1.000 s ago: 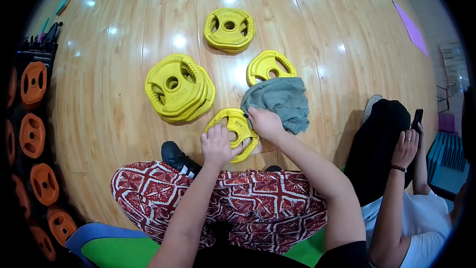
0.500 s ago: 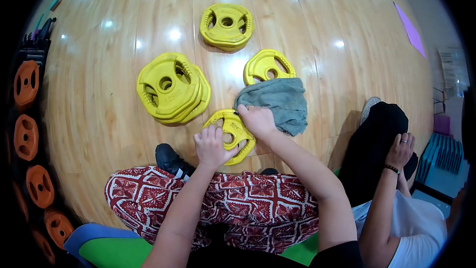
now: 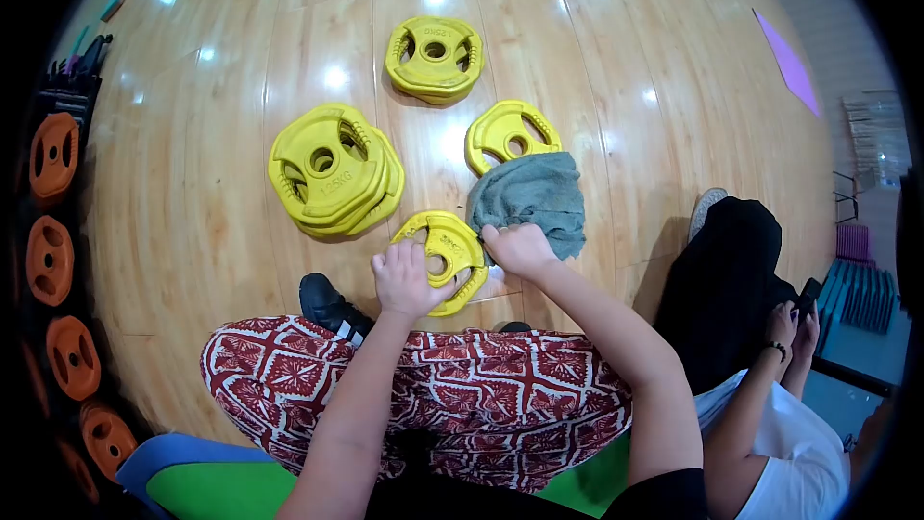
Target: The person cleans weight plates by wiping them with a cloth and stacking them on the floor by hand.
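Note:
Close in front of my legs, a yellow weight plate (image 3: pixel 452 231) is tilted on the floor. My left hand (image 3: pixel 402 281) is closed around its left side. At its right edge is my right hand (image 3: pixel 521 250), fingers closed on a grey-green cloth (image 3: pixel 532 195). The cloth trails away from the hand and covers the near part of another yellow plate (image 3: pixel 511 125). To the left, a stack of yellow plates (image 3: pixel 327 164) marked 1.25KG leans unevenly. Farther off lies a smaller yellow stack (image 3: pixel 435 56).
On the right sits a person in black trousers (image 3: pixel 722 270), holding a dark object (image 3: pixel 807 294). Orange plates (image 3: pixel 51 260) line a rack at the left. A green mat (image 3: pixel 221 489) lies under me, and a purple sheet (image 3: pixel 789 63) is far right.
My right hand has moved slightly right and nearer me along the plate's edge, with the cloth. The plate has turned a little under my left hand. The seated person's hands now hold a dark object.

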`<state>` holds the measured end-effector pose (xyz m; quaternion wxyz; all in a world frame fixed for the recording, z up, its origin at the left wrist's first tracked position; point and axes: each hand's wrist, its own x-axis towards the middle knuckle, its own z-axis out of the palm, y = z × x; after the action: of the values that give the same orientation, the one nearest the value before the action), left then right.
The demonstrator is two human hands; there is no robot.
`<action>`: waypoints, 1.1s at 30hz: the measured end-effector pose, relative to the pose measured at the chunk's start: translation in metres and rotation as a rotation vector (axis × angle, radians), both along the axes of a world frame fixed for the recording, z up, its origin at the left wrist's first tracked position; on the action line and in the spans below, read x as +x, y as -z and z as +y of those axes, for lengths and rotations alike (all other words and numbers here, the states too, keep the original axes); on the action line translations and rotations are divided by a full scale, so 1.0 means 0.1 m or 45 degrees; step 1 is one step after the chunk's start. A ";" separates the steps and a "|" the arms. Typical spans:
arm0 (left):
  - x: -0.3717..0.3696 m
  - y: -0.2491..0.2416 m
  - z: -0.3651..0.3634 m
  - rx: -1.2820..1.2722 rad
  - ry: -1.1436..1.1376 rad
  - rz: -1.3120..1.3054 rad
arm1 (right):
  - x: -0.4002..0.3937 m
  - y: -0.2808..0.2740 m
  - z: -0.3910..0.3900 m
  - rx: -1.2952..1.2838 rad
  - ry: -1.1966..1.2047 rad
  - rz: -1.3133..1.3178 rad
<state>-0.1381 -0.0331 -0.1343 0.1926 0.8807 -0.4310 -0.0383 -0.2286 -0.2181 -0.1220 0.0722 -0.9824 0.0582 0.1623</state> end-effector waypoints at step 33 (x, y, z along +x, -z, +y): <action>0.05 -0.01 0.04 0.106 0.020 -0.063 | 0.17 0.22 0.11 -0.066 0.072 -0.355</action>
<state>-0.1336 -0.0293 -0.1329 0.1447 0.8852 -0.4406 -0.0358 -0.2116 -0.2066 -0.1438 0.0589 -0.9949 0.0796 0.0207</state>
